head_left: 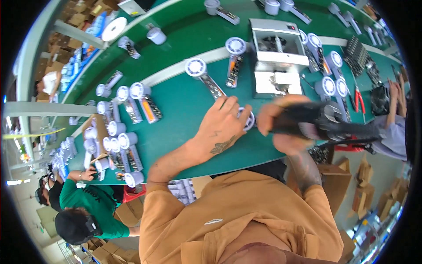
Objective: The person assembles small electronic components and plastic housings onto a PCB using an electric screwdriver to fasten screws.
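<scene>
One round white vented head (249, 121) shows at the fingertips of a worker's left hand (223, 121), the nearer of the two, on a green worktop (184, 119). The left fingers touch it, though whether they clamp it cannot be told; the long axis of any body attached lies hidden beneath the hand. Just to the right of that grip, the right hand (281, 123) wraps around a blurred black handheld tool (310, 121), its working end unclear. Beyond the left fingertips, a white round-headed housing with exposed circuitry (209, 82) slants away leftward, head farthest.
</scene>
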Tool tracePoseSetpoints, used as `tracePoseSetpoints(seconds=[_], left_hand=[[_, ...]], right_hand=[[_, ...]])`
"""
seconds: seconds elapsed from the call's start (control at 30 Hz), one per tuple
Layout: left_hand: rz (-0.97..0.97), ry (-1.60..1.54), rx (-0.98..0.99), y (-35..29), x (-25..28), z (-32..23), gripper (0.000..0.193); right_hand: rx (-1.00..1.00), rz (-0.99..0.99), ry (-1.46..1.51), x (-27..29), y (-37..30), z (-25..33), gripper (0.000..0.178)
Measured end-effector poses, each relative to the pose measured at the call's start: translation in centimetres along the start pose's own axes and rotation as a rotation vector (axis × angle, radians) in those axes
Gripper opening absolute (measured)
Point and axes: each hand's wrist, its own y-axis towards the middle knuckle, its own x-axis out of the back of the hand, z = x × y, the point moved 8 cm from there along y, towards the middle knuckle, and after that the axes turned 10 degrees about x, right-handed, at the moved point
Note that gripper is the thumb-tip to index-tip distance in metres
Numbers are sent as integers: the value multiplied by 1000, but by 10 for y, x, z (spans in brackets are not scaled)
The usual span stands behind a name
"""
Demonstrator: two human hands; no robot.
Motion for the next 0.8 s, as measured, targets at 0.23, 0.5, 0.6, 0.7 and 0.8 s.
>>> tracePoseSetpoints(seconds=[0.23, 0.5, 0.6, 0.7, 0.8], left_hand=[[-96, -178, 216, -1, 75, 124, 63], [-41, -42, 338, 74, 1, 277, 49], [-71, -480, 569, 77, 23, 313, 36], [-411, 24, 1034, 25, 73, 414, 38], [-237, 93, 1302, -3, 39, 505, 47]], right_hand=[[265, -588, 20, 50, -33, 73, 73], [132, -689, -109, 71, -85, 33, 76], [86, -765, -224, 72, -97, 37, 82], [124, -768, -206, 71, -98, 39, 80], [96, -783, -154, 80, -100, 31, 79]])
